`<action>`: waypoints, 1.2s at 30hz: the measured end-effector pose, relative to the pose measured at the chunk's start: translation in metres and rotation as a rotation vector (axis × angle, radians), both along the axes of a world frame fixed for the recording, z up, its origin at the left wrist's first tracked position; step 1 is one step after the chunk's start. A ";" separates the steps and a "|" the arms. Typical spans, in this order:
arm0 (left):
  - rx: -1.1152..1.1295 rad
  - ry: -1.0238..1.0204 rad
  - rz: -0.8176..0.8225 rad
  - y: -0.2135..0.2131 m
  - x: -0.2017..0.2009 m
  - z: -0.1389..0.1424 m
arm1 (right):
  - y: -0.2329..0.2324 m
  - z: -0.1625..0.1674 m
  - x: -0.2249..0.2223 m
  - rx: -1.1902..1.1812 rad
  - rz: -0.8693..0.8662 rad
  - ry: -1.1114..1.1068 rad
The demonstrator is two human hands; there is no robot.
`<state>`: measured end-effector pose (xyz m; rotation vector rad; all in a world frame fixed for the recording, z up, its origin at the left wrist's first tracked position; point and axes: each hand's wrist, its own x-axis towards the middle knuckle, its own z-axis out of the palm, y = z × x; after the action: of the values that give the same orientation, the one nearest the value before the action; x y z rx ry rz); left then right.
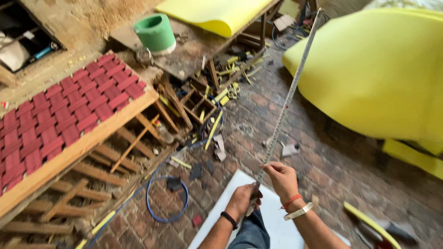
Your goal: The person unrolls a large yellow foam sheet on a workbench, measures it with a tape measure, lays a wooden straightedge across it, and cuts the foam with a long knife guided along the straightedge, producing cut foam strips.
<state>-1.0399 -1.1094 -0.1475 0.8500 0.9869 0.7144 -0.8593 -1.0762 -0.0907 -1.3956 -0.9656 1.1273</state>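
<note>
My left hand [242, 199] grips the low end of a long metal ruler [290, 96], just above a white board [230, 203] lying on the brick floor. My right hand [280, 177] pinches the ruler a little higher up. The ruler stretches up and away towards the top right, ending near a large yellow foam piece [374, 69]. A black band sits on my left wrist; a red thread and a white bangle sit on my right wrist.
A wooden frame with red woven webbing [64, 110] fills the left. A green roll [156, 32] and yellow foam sheet [212, 14] lie on a workbench. A blue cable loop [167, 203], wood scraps and foam offcuts litter the brick floor.
</note>
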 end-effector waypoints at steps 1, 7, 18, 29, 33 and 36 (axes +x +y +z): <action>-0.063 -0.061 0.010 0.037 0.006 -0.010 | 0.037 -0.005 0.004 0.013 0.018 -0.007; 0.100 0.023 0.095 0.259 0.045 -0.005 | 0.236 0.006 0.053 -0.190 0.093 0.017; 0.170 0.322 0.368 0.614 0.022 0.009 | 0.657 -0.026 0.144 -0.341 0.436 -0.070; 0.003 0.205 0.837 0.765 -0.051 0.013 | 0.956 0.008 -0.015 -0.115 0.902 -0.344; -0.024 0.244 0.959 0.814 -0.104 -0.014 | 1.039 0.000 -0.116 -0.029 1.004 -0.602; -0.038 0.173 1.001 0.847 -0.128 -0.032 | 1.094 -0.024 -0.167 0.060 0.980 -0.739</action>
<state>-1.1677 -0.2623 -0.1795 0.3358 1.5898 1.4713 -1.0263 0.0183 -0.1145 -1.3083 -2.3604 1.2277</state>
